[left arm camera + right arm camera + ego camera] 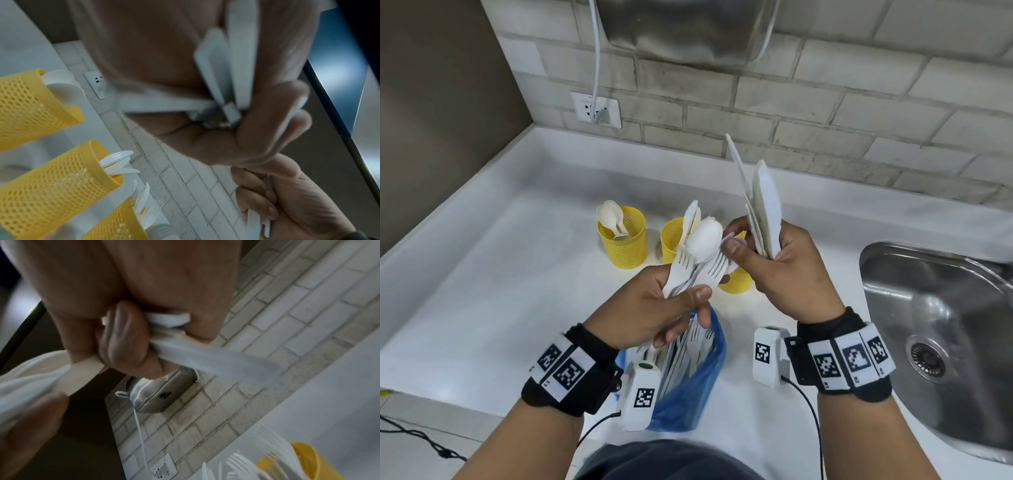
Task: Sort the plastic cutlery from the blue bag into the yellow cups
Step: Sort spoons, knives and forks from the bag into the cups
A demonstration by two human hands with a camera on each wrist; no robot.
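My left hand (654, 308) grips a mixed bundle of white plastic cutlery (688, 263), forks with a spoon (705, 236) on top, above the blue bag (702, 380). More cutlery lies inside the bag. My right hand (787, 270) holds several white knives (763, 212) upright, and its thumb and forefinger touch the spoon's bowl. Three yellow mesh cups stand behind the hands: the left cup (623, 243) holds spoons, the middle cup (671, 240) and the right cup (736, 282) are partly hidden. In the left wrist view the nearest cup (115, 224) holds forks (148, 204).
A steel sink (945, 325) is sunk into the white counter (500, 274) at the right. A brick wall with a socket (595, 109) and a hanging cable runs along the back. A brown wall closes the left side. The counter's front edge is just below my wrists.
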